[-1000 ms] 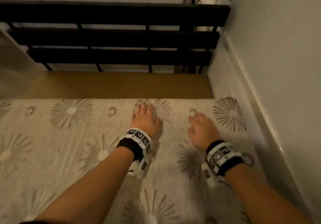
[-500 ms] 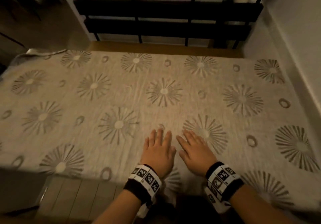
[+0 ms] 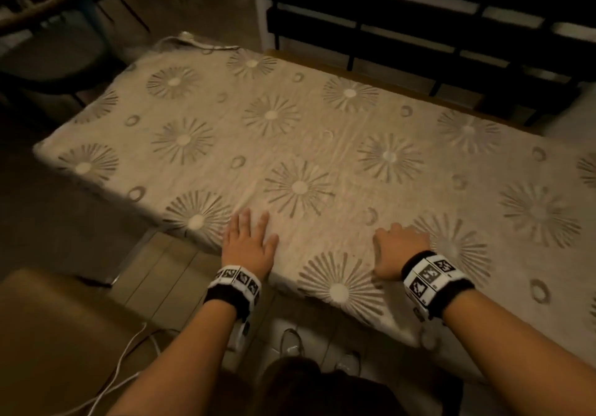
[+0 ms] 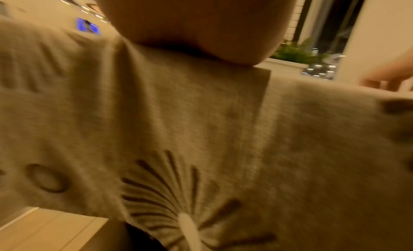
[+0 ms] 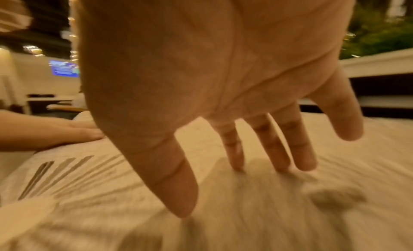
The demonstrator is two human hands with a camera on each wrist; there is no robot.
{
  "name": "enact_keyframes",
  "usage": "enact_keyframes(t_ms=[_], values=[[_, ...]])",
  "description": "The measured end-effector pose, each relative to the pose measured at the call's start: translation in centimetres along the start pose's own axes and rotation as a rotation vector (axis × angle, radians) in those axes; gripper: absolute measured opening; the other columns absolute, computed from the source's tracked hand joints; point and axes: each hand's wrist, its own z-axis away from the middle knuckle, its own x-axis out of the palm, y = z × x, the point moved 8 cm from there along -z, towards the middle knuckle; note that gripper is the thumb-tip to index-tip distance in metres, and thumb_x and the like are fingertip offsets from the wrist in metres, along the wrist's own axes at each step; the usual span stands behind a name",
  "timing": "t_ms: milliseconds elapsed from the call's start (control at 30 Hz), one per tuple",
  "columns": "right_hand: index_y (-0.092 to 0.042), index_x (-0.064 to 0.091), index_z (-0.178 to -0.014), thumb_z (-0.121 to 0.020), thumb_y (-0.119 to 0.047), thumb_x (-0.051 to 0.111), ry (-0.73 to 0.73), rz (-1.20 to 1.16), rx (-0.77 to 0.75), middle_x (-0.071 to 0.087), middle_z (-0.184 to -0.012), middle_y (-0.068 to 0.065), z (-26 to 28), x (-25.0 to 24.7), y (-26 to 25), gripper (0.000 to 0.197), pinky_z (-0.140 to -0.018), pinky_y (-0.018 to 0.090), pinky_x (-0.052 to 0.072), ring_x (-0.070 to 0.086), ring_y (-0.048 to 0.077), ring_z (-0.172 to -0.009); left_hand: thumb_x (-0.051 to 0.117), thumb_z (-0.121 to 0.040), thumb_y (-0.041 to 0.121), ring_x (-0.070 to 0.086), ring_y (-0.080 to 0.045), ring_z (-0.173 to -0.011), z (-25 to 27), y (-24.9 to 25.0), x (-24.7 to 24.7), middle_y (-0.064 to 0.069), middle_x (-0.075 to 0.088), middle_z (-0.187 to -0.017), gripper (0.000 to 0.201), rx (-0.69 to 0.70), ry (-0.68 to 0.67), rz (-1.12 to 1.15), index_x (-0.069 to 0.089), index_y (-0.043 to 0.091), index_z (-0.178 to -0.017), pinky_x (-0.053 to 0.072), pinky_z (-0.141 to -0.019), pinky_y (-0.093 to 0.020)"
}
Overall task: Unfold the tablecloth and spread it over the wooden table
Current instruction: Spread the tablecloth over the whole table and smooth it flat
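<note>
The beige tablecloth (image 3: 322, 144) with starburst prints lies spread flat over the wooden table, of which a strip (image 3: 387, 89) shows along the far edge. Its near side hangs over the table's front edge (image 4: 201, 131). My left hand (image 3: 248, 241) lies flat on the cloth near the front edge, fingers straight and slightly spread. About a hand's width to the right, my right hand (image 3: 400, 248) is raised at the palm, with extended fingers (image 5: 279, 149) touching the cloth at their tips. Neither hand grips any fabric. The cloth's far-left corner (image 3: 193, 41) is rumpled.
A dark slatted railing (image 3: 419, 12) stands just behind the table. A chair (image 3: 42, 2) is at the far left. A brown padded seat (image 3: 48, 335) and a white cable (image 3: 129, 351) are on the tiled floor (image 3: 167, 280) by my left arm.
Both hands slid back from the far right part of the cloth to its near edge, then moved apart sideways. My view swung left, taking in the whole table.
</note>
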Motion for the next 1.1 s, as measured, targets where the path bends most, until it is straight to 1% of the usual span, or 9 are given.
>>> enact_keyframes(t_ms=[100,233,433,600,700,867,967,1033,1100], values=[[-0.018,0.058,-0.115,-0.082,-0.041,0.053,0.142,0.052,-0.168,0.056,-0.123,0.010,-1.8,-4.1,-6.0,0.040,-0.093,0.043,0.042,0.055,0.032,-0.110,0.017,-0.096,0.057,-0.007,-0.037,-0.146,0.0,-1.0,-0.5,-0.005,-0.008,-0.160,0.061,-0.106,-0.048,0.019,0.001,0.035,-0.151,-0.005,-0.116,-0.050],[-0.018,0.054,-0.106,-0.085,-0.032,0.049,0.267,-0.079,-0.544,0.056,-0.110,0.011,-3.1,-7.3,-15.5,0.026,-0.081,0.040,0.046,0.056,0.034,-0.100,0.024,-0.097,0.050,-0.009,-0.031,-0.147,1.7,4.4,1.2,-0.006,-0.009,-0.160,0.062,0.169,-0.141,-0.019,0.006,0.027,-0.152,-0.006,-0.116,-0.051],[-0.020,0.048,-0.106,-0.082,-0.033,0.049,0.131,-0.131,-0.572,0.052,-0.112,0.009,-6.7,-7.3,-20.1,0.027,-0.084,0.041,0.046,0.052,0.032,-0.104,0.007,-0.091,0.053,0.004,-0.025,-0.147,-0.5,-2.0,-1.2,-0.003,0.008,-0.161,0.064,0.357,-0.060,-0.075,0.020,0.030,-0.150,-0.002,-0.116,-0.047],[-0.025,0.048,-0.089,-0.073,-0.038,0.062,-0.130,0.038,-0.498,0.060,-0.094,0.002,-10.4,-9.1,-22.6,0.025,-0.073,0.033,0.047,0.056,0.025,-0.085,-0.005,-0.086,0.062,-0.001,-0.026,-0.148,-6.5,-17.5,-5.6,-0.006,0.005,-0.161,0.073,0.035,0.059,-0.028,0.012,0.034,-0.150,-0.002,-0.119,-0.040],[-0.026,0.061,-0.094,-0.081,-0.039,0.059,-0.181,0.199,-0.504,0.066,-0.098,0.004,-12.2,-12.2,-26.6,0.019,-0.074,0.029,0.044,0.058,0.023,-0.087,0.007,-0.093,0.058,-0.008,-0.028,-0.147,-9.6,-23.9,-8.0,-0.005,-0.006,-0.160,0.063,-0.165,0.038,0.009,0.003,0.034,-0.151,-0.005,-0.118,-0.045],[-0.022,0.057,-0.087,-0.086,-0.037,0.051,0.138,0.012,-0.674,0.065,-0.099,0.008,-14.8,-19.7,-38.7,0.016,-0.076,0.034,0.045,0.061,0.030,-0.093,0.019,-0.099,0.050,-0.006,-0.025,-0.147,-11.8,-20.5,-9.1,-0.004,-0.002,-0.161,0.059,0.295,-0.026,-0.124,0.007,0.026,-0.152,-0.006,-0.117,-0.043],[-0.015,0.056,-0.102,-0.086,-0.029,0.050,0.177,-0.126,-0.752,0.056,-0.107,0.011,-16.2,-21.4,-44.2,0.022,-0.081,0.038,0.044,0.055,0.031,-0.098,0.018,-0.095,0.054,0.005,-0.028,-0.147,-12.7,-23.6,-9.1,-0.008,0.010,-0.160,0.064,0.372,0.004,-0.112,0.022,0.021,-0.150,0.001,-0.117,-0.045],[-0.015,0.053,-0.100,-0.083,-0.031,0.052,0.168,-0.111,-0.753,0.051,-0.107,0.011,-17.5,-21.3,-45.7,0.023,-0.083,0.040,0.044,0.050,0.031,-0.099,0.018,-0.093,0.058,0.022,-0.032,-0.144,-14.3,-30.1,-10.4,-0.010,0.027,-0.155,0.064,0.188,0.181,0.012,0.038,0.024,-0.144,0.014,-0.116,-0.050],[-0.019,0.047,-0.092,-0.077,-0.038,0.053,0.166,-0.073,-0.753,0.048,-0.102,0.008,-18.8,-20.8,-46.2,0.026,-0.080,0.039,0.043,0.047,0.029,-0.095,0.012,-0.091,0.063,0.015,-0.030,-0.146,-15.4,-39.5,-11.3,-0.004,0.022,-0.157,0.068,-0.250,0.249,0.146,0.035,0.030,-0.145,0.014,-0.117,-0.053]])
